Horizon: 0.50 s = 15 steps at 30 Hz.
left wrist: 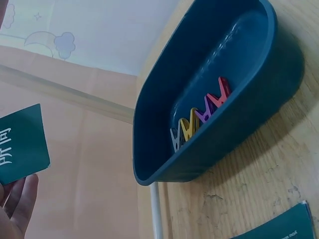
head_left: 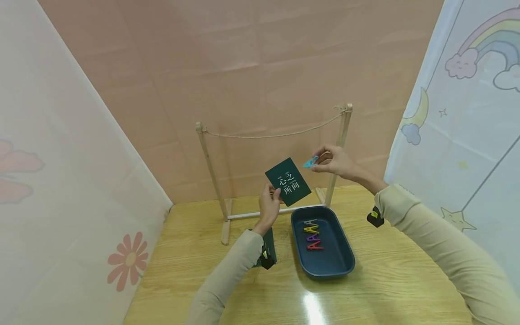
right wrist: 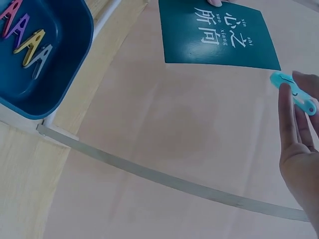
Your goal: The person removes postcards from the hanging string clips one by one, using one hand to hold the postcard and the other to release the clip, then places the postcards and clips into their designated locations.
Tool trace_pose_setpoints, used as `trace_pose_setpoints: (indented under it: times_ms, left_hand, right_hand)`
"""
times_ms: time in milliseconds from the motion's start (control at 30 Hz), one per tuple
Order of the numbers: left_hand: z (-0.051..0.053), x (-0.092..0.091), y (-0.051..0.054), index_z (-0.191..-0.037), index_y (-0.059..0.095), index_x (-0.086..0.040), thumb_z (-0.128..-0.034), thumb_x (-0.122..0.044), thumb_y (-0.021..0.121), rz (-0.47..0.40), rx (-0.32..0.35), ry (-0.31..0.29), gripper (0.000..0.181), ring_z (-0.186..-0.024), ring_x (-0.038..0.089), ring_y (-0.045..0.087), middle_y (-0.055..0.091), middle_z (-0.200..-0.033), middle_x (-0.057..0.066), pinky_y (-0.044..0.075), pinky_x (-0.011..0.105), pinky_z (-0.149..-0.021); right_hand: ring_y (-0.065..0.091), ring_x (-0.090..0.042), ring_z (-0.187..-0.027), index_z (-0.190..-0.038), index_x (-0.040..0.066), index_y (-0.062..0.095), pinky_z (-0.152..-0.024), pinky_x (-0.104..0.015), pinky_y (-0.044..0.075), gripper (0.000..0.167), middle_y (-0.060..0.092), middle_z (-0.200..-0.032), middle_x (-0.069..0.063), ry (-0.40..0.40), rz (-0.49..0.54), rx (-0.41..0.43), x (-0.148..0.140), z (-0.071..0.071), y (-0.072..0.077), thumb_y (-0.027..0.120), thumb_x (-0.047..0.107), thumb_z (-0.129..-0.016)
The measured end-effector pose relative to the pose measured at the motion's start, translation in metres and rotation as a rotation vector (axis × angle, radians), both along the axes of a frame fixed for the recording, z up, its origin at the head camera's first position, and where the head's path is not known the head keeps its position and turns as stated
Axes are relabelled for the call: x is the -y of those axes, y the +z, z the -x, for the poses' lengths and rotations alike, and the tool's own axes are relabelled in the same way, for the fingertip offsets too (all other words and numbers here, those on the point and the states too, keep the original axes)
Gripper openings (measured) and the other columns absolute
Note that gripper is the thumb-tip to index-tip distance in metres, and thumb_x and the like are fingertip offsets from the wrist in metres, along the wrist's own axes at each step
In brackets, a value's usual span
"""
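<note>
My left hand (head_left: 270,206) pinches a dark green card (head_left: 287,181) with white Chinese characters by its lower left edge, in the air before the wooden rack. Close to the card's right side, my right hand (head_left: 334,161) holds a light blue clothespin (head_left: 311,162) between thumb and fingers; card and clothespin are apart. In the right wrist view the clothespin (right wrist: 293,92) sits just off a corner of the card (right wrist: 219,35). Above both hands a thin string (head_left: 276,135) sags between the rack's two posts.
A dark blue tray (head_left: 327,266) on the wooden table holds several clothespins (head_left: 313,237), grey, yellow, purple and red. More green cards (head_left: 270,248) lie left of it, partly hidden by my left forearm. The rack's wooden posts (head_left: 213,171) stand behind, with a white bar (head_left: 248,215) low between them.
</note>
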<state>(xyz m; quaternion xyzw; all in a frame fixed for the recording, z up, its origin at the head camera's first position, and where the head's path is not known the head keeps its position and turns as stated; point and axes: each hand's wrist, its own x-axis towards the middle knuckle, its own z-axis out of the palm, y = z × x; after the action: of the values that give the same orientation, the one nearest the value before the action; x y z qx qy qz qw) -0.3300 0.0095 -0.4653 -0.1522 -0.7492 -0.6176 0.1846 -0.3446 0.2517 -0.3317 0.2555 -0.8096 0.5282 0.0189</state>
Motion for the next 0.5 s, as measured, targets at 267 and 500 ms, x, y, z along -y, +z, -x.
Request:
trace_pose_setpoints:
  times_ms: [267, 500]
  left_hand:
    - [-0.003, 0.007, -0.009, -0.1, 0.049, 0.006, -0.1012, 0.001, 0.052, 0.007, 0.017, 0.002, 0.006, -0.069, 0.039, 0.065, 0.056, -0.087, 0.019, 0.061, 0.039, -0.063]
    - [-0.002, 0.014, -0.012, -0.103, 0.05, 0.009, -0.1014, 0.0, 0.052, 0.033, 0.017, 0.002, 0.009, -0.071, 0.037, 0.065, 0.058, -0.086, 0.018, 0.058, 0.026, -0.061]
  right_hand:
    - [0.065, -0.03, -0.095, -0.114, -0.011, 0.049, -0.078, -0.024, 0.057, 0.036, 0.058, -0.108, -0.029, 0.034, -0.033, 0.026, 0.0, 0.002, -0.016, 0.072, -0.005, -0.087]
    - [0.066, -0.029, -0.09, -0.119, -0.007, 0.062, -0.076, -0.027, 0.056, 0.035, 0.066, -0.102, -0.02, 0.022, -0.172, -0.049, -0.001, 0.004, -0.027, 0.075, 0.006, -0.089]
